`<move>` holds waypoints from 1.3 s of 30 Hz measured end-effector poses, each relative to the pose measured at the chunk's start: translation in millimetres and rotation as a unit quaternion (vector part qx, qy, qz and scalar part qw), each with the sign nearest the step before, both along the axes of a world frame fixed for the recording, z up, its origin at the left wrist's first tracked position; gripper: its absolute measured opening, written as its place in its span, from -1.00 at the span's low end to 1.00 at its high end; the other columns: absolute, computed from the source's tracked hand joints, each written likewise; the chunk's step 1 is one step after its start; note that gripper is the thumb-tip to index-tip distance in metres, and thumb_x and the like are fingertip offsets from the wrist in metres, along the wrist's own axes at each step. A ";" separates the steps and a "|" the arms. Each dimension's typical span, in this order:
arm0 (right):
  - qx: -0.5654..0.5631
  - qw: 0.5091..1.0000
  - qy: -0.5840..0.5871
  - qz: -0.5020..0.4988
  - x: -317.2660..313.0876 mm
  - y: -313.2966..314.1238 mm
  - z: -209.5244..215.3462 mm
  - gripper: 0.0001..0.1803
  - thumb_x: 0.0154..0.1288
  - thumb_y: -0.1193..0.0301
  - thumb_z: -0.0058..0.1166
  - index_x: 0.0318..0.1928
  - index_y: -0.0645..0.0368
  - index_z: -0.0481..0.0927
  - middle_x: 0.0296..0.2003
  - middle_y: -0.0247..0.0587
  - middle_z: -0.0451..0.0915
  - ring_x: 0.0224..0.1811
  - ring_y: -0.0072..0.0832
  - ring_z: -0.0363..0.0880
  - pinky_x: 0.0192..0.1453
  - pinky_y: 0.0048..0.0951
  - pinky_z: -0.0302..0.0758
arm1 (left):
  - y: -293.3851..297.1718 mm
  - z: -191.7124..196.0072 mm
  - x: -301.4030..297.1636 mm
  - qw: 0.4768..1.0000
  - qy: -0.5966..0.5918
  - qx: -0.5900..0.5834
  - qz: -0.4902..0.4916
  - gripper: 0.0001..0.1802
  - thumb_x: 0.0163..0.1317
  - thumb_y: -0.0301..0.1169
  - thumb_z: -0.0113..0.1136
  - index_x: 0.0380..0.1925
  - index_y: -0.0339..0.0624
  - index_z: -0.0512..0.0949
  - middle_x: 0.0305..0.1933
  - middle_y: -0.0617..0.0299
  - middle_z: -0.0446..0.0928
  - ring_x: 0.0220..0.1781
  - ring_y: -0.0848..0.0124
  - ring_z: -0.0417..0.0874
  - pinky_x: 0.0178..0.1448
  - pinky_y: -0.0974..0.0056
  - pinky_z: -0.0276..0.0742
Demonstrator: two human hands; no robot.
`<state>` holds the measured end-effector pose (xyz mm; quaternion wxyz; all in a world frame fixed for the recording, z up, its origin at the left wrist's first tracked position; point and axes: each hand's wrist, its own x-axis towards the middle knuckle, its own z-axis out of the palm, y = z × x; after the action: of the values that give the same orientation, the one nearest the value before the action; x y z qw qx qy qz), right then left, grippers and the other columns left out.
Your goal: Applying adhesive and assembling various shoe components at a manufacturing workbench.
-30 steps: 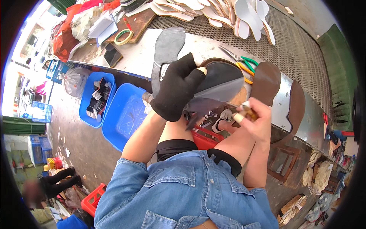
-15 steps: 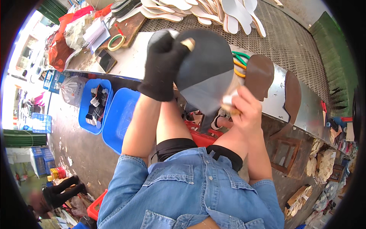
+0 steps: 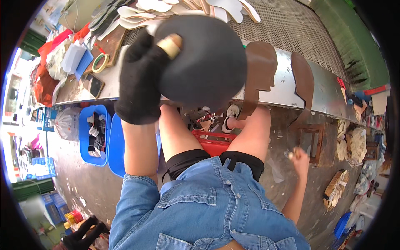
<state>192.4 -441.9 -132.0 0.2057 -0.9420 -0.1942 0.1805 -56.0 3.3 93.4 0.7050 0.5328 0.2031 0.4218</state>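
- Rounded piece (image 3: 204, 62): plain charcoal, perhaps nearer black, since it is blurred
- Glove (image 3: 139, 91): solid black
- Thumb wrap (image 3: 168, 47): cream
- Cut pieces (image 3: 261, 62): even chocolate brown
- Shirt (image 3: 200, 225): blue denim with paler seams
- Shorts (image 3: 246, 166): black
- Plastic object (image 3: 211, 144): bright red
- Bins (image 3: 115, 154): strong blue
- Mesh (image 3: 287, 31): dull grey-brown, repeating in a lattice of small openings
- Insole blanks (image 3: 228, 5): white faces, tan edges
- Side panel (image 3: 350, 35): muted green, streaked dark
- Tape roll (image 3: 94, 66): pale yellow-green

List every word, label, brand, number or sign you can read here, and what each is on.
No text is readable here.
White plastic bag: faint marks, too small and blurred to read.
Red-and-yellow item: too small to tell.
Dark rounded piece in the left hand: no lettering visible.
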 end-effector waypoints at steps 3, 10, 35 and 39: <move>0.340 0.933 -0.045 0.105 -28.7 127.3 108.9 -0.57 0.00 0.35 0.34 -0.11 0.28 0.59 -0.33 -0.48 0.39 -0.53 -0.71 0.12 -0.47 -0.65 0.11 | -22.4 8.6 5.6 0.995 0.037 0.004 -0.090 -0.71 0.10 -0.48 0.29 -0.13 -0.22 0.58 -0.21 0.26 0.62 -0.18 0.49 0.61 -0.05 0.37 0.51; 0.515 0.797 0.157 0.275 -84.1 284.8 167.1 -0.75 -0.02 0.54 0.26 -0.27 0.28 0.54 -0.43 -0.47 0.30 -0.57 -0.75 0.12 -0.51 -0.63 0.11 | -12.3 -28.1 21.2 0.984 0.082 0.143 0.070 -0.63 0.02 -0.43 0.38 -0.15 -0.28 0.54 -0.24 0.23 0.57 -0.22 0.49 0.57 -0.15 0.37 0.50; 0.678 0.723 0.130 -0.011 -48.6 230.1 138.9 -0.77 0.11 0.54 0.23 -0.17 0.20 0.57 -0.42 -0.48 0.53 -0.40 -0.74 0.46 -0.31 -0.66 0.40 | -26.3 -67.9 8.2 0.996 0.045 -0.062 -0.044 -0.47 0.08 -0.41 0.29 0.08 -0.28 0.42 0.00 0.10 0.54 0.02 0.27 0.58 0.11 0.17 0.51; 0.734 0.648 0.201 0.045 33.5 140.5 135.0 -0.70 0.23 0.52 0.06 0.00 0.23 0.49 -0.06 -0.20 0.56 -0.05 -0.46 0.56 0.05 -0.39 0.52 | 12.8 -84.4 -9.4 0.904 -0.195 -0.109 -0.365 -0.71 0.22 -0.23 0.18 -0.24 -0.18 0.38 -0.44 0.17 0.43 -0.49 0.33 0.46 -0.40 0.25 0.43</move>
<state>226.0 -301.4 3.0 0.8553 -0.4143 -0.2588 0.1730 -65.4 16.1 9.0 0.8886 0.3970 -0.1023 0.2058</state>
